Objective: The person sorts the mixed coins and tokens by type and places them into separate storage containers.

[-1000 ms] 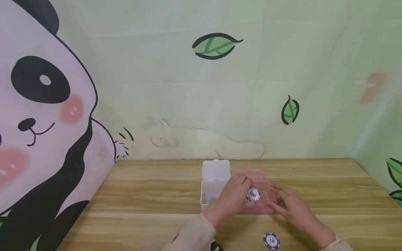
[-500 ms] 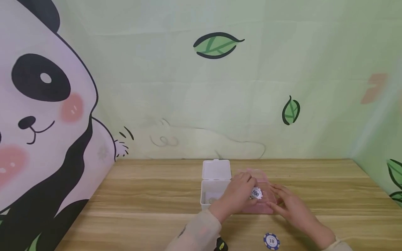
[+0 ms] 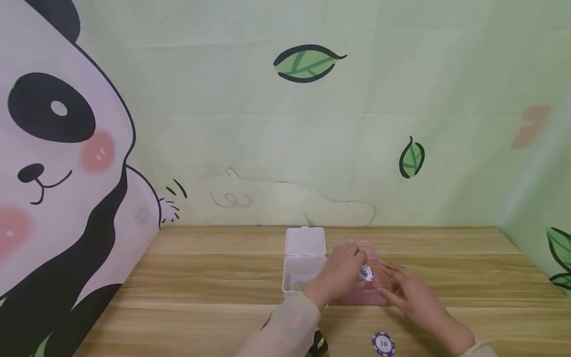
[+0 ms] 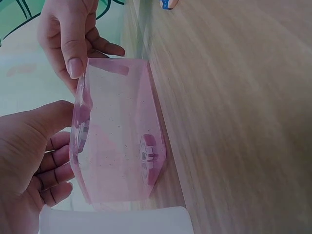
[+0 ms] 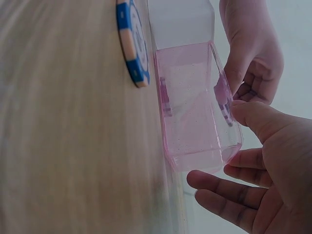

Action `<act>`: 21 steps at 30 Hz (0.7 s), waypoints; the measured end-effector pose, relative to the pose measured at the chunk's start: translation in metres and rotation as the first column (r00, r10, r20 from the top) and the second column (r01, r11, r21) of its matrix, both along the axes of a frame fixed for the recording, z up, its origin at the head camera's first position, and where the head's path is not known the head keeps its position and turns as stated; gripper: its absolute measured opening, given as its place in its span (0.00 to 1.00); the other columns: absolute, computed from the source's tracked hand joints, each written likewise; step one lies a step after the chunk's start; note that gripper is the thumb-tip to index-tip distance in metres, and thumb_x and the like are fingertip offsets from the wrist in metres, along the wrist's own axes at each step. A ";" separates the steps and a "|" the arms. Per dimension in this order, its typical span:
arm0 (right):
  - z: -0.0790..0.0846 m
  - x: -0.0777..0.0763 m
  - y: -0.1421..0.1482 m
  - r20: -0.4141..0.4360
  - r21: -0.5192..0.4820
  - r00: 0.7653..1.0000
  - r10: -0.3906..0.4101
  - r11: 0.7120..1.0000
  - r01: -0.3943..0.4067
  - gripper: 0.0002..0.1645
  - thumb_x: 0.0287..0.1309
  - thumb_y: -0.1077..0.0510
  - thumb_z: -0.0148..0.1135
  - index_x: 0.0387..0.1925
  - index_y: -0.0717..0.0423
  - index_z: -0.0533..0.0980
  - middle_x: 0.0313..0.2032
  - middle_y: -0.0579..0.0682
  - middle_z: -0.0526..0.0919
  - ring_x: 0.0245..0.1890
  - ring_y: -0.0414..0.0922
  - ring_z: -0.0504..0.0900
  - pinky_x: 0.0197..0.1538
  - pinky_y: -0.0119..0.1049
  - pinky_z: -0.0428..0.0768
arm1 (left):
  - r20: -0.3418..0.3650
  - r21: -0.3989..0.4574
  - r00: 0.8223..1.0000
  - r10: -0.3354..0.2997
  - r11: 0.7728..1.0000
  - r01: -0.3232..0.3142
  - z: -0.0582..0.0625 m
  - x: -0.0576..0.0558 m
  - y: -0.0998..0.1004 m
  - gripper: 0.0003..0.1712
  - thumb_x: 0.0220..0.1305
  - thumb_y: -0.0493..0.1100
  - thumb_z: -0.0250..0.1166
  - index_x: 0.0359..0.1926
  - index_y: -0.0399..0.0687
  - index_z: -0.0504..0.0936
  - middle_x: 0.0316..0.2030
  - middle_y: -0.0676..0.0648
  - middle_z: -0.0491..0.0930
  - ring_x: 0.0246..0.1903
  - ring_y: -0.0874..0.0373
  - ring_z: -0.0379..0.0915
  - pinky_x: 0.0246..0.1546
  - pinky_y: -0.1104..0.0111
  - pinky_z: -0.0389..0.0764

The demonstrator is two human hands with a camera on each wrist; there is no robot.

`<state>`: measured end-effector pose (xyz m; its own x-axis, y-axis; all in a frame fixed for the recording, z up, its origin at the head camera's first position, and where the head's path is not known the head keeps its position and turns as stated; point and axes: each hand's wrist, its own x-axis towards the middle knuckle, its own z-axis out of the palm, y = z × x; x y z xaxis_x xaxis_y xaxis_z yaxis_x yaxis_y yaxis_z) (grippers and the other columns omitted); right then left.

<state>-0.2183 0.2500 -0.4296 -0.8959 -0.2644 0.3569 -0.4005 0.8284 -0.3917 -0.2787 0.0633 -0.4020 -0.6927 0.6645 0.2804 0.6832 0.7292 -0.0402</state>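
Left hand [image 3: 341,271] pinches a white chip [image 3: 366,273] at the mouth of a pink box [image 3: 363,298]; right hand [image 3: 415,295] grips the box's end. Likely placing; next should call for loosening the pinch

Creased pale green cloth backdrop [image 3: 214,109] behind light-brown wood-grain tabletop [image 3: 214,277]. Large black-and-white cartoon panda print [image 3: 67,158] at left; black-outlined green leaf print [image 3: 308,64] upper centre; blurry reddish mark [image 3: 532,126] far right.

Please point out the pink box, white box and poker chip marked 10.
Pink box [image 4: 115,134]: left wrist view, side wall.
White box [image 3: 301,265]: head view, inner wall.
Poker chip marked 10 [image 3: 383,344]: head view, face centre.
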 end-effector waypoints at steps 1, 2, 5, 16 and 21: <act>0.000 0.000 0.000 0.006 -0.004 1.000 0.001 1.000 -0.001 0.32 0.58 0.51 0.65 0.59 0.66 0.72 0.59 0.63 0.75 0.32 0.40 0.83 0.37 0.32 0.82 | 0.003 -0.002 1.000 -0.003 1.000 0.003 0.000 0.000 0.001 0.20 0.53 0.57 0.71 0.38 0.52 0.76 0.36 0.56 0.73 0.42 0.63 0.68 0.51 0.72 0.70; 0.000 0.000 0.000 0.012 -0.010 1.000 0.000 1.000 0.000 0.32 0.58 0.51 0.64 0.59 0.66 0.72 0.59 0.63 0.75 0.33 0.40 0.83 0.37 0.31 0.82 | 0.005 -0.005 1.000 -0.006 1.000 0.007 0.000 -0.001 0.001 0.20 0.53 0.57 0.71 0.38 0.52 0.76 0.37 0.56 0.74 0.43 0.63 0.69 0.52 0.72 0.71; -0.001 0.000 0.000 0.021 -0.016 1.000 -0.001 1.000 0.002 0.32 0.58 0.51 0.64 0.59 0.66 0.71 0.60 0.63 0.74 0.33 0.39 0.83 0.36 0.31 0.82 | 0.007 -0.022 1.000 -0.014 1.000 0.014 -0.001 -0.002 0.003 0.20 0.53 0.58 0.71 0.39 0.52 0.76 0.38 0.55 0.76 0.45 0.62 0.70 0.54 0.71 0.71; -0.001 -0.001 0.000 0.031 -0.026 1.000 -0.005 1.000 0.006 0.33 0.58 0.50 0.64 0.60 0.65 0.71 0.60 0.62 0.74 0.34 0.41 0.83 0.36 0.29 0.81 | 0.025 -0.063 1.000 -0.016 0.998 0.018 -0.005 -0.006 0.009 0.23 0.53 0.61 0.69 0.43 0.52 0.79 0.42 0.54 0.78 0.48 0.61 0.73 0.57 0.70 0.71; -0.002 0.000 0.001 0.022 -0.022 1.000 -0.004 1.000 0.005 0.33 0.57 0.51 0.65 0.59 0.66 0.71 0.59 0.63 0.75 0.34 0.41 0.83 0.36 0.30 0.82 | 0.065 -0.057 0.998 -0.016 0.998 0.020 -0.004 -0.006 0.009 0.21 0.54 0.59 0.69 0.41 0.52 0.78 0.40 0.55 0.77 0.47 0.61 0.71 0.56 0.70 0.71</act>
